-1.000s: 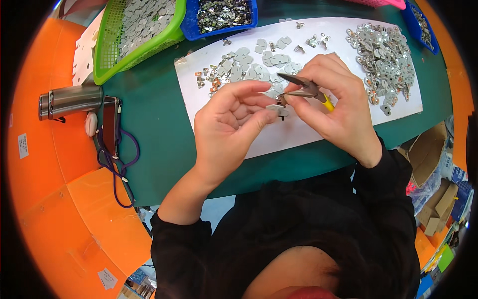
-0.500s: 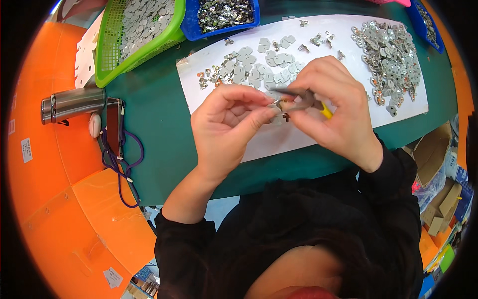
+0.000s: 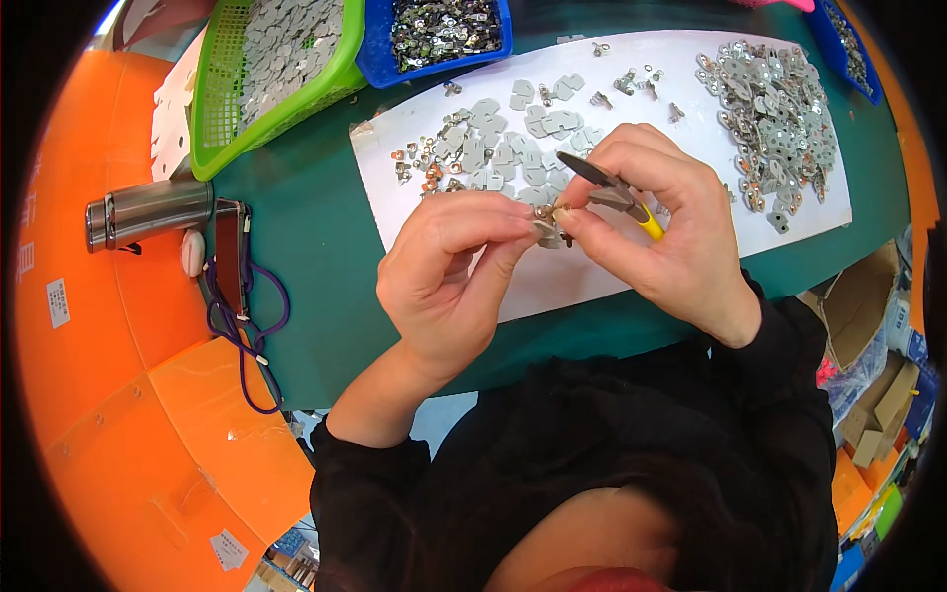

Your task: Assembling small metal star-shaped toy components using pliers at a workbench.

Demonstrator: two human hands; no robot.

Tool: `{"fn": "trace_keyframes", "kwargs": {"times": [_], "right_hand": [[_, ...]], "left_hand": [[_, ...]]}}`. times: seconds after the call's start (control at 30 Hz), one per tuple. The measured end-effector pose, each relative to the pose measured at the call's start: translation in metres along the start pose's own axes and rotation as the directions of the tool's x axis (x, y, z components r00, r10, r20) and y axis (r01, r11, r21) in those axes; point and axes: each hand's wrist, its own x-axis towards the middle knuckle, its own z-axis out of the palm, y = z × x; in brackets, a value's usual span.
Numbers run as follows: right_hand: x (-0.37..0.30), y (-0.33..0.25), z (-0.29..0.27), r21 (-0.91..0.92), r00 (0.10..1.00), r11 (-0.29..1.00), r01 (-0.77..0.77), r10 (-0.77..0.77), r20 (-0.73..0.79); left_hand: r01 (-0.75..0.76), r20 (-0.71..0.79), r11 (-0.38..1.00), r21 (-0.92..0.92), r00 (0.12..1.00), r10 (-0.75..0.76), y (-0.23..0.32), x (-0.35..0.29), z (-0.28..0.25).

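Between the thumb and fingers of my left hand [image 3: 449, 266] is a small grey plate [image 3: 546, 235]. My right hand [image 3: 671, 222] has pliers [image 3: 614, 193] with dark jaws and a yellow handle tucked in its palm, jaws pointing up and left. Its thumb and forefinger tips meet at a tiny metal fitting [image 3: 562, 209] against the plate; its exact shape is too small to make out. Beyond my hands, loose grey plates [image 3: 508, 148] and small metal fittings [image 3: 431, 176] lie on a white sheet [image 3: 582, 286].
At the far left stand a green basket [image 3: 281, 123] of grey plates and a blue bin [image 3: 434, 67] of metal fittings. A pile of joined pieces [image 3: 774, 128] covers the sheet's right part. A steel flask [image 3: 148, 215], a phone [image 3: 230, 257] and a purple cord [image 3: 281, 306] lie left.
The pliers have turned in my right hand, their jaws now up and away from the plate. My right thumb and forefinger have come to the fitting. The left hand has shifted slightly down.
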Motion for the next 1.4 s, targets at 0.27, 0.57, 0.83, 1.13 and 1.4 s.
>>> {"fn": "trace_keyframes", "kwargs": {"times": [0.27,0.57,0.83,1.13,1.4], "right_hand": [[0.001,0.000,0.000,-0.066,0.999,0.997,0.038,-0.039,-0.027],[0.001,-0.001,-0.003,-0.058,0.996,0.995,0.083,-0.082,0.021],[-0.001,-0.005,-0.010,-0.044,0.987,0.987,0.154,-0.152,0.049],[-0.006,0.004,-0.008,-0.078,0.961,0.958,0.275,-0.273,0.030],[-0.010,0.006,-0.005,-0.228,0.919,0.891,0.392,-0.393,0.042]], "left_hand": [[0.089,-0.009,0.996,-0.029,0.996,-0.090,0.004,-0.002,0.002],[0.109,-0.016,0.994,-0.029,0.994,-0.109,0.005,0.001,0.005],[-0.013,0.129,0.984,0.179,0.992,-0.010,0.006,0.005,-0.001],[-0.338,0.291,0.857,0.389,0.928,0.234,0.005,0.014,-0.003],[-0.495,0.463,0.739,0.456,0.842,0.279,0.001,0.018,-0.014]]}}
